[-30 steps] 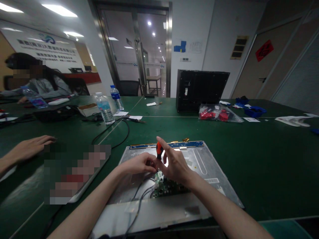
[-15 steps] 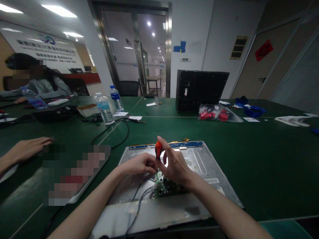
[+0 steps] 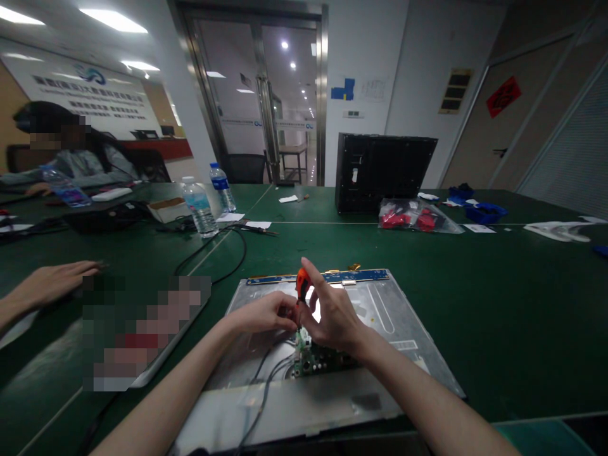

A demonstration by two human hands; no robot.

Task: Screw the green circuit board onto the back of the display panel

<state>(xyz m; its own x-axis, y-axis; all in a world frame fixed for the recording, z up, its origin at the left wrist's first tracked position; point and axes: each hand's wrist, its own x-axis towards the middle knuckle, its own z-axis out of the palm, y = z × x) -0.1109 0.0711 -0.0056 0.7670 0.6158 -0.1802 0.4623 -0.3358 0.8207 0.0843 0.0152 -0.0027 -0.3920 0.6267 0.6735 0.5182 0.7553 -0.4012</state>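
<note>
An orange-and-black screwdriver [image 3: 303, 283] stands nearly upright, its tip down by the green circuit board [image 3: 304, 362]. My right hand [image 3: 335, 315] is closed round it, with the index finger over the handle's top and the thumb low down. Beside the shaft, the fingers of my left hand [image 3: 270, 312] are pinched together; what lies between them is hidden. Both hands are over the metal back of a display panel [image 3: 408, 326], which carries the circuit board and a blue strip board [image 3: 373, 275] along its far edge. Grey cables [image 3: 266, 396] run from the circuit board toward me.
A bystander's hand [image 3: 61, 283] rests at left near a blurred-out flat device [image 3: 147, 342]. Water bottles [image 3: 200, 209] stand behind it. A black monitor casing [image 3: 384, 174] and a plastic bag with red pieces [image 3: 418, 218] are farther back. Blue trays [image 3: 484, 213] sit at far right.
The screwdriver handle has turned and tilted slightly in my right hand, and my right index finger has shifted a little with it. My left hand stays nearly where it was.
</note>
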